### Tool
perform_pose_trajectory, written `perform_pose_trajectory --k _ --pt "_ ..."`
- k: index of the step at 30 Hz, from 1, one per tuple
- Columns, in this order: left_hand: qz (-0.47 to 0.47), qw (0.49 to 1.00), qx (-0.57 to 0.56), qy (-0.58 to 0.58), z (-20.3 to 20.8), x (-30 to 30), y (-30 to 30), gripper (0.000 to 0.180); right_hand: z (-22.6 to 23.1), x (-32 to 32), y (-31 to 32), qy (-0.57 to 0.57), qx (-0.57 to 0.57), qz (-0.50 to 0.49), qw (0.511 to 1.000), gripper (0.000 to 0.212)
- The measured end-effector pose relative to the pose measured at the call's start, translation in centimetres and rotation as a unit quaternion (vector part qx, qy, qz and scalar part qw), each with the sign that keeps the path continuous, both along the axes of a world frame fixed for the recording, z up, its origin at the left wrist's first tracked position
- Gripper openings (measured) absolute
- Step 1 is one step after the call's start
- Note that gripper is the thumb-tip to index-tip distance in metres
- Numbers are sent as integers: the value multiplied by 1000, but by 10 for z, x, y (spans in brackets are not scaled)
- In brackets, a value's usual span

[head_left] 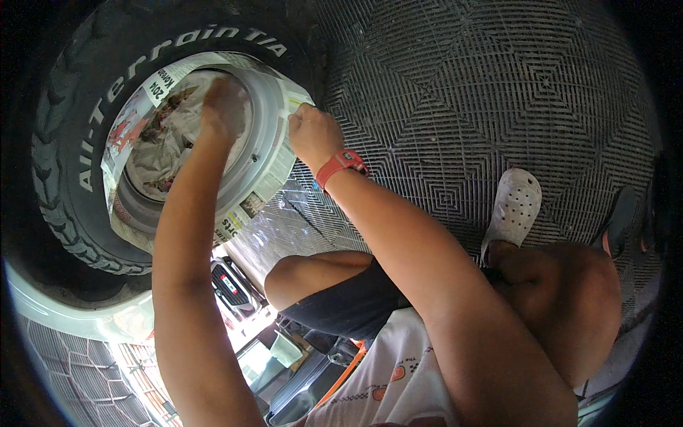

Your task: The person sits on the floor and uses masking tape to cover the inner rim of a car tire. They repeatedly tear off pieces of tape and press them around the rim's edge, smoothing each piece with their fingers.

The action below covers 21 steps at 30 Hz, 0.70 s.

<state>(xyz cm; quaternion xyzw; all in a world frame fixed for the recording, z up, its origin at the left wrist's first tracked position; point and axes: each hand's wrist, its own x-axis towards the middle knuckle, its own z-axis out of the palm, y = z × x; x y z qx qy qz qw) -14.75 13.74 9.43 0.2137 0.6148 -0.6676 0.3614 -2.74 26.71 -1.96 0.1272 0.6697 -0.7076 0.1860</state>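
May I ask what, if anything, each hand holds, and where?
Right hand: seemingly the newspaper, by its right edge. Left hand: too blurred to tell.

The single view looks down from the person's head through a wide fisheye lens, close above both forearms (188,220), facing the tire (60,164) at upper left and the floor (448,107) at upper right; straight edges bend toward its dark, rounded rim.

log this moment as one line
left hand: blurred, over wheel rim | right hand: closed, at newspaper edge | tire: around wheel rim
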Motion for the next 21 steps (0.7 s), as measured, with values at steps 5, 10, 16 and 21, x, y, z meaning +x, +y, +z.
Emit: perform_pose_trajectory --k 5,10,16,21 --pt "190 890 387 151 -3 58 3 59 0 -1 7 -12 22 15 1000 26" --pt "498 550 572 349 9 122 -6 69 -5 6 11 11 -11 38 999 26" --pt "488 423 668 369 20 163 -6 58 7 12 -5 72 -100 128 984 23" --pt "443 446 648 430 45 209 -62 35 39 39 -49 160 -174 192 952 22"
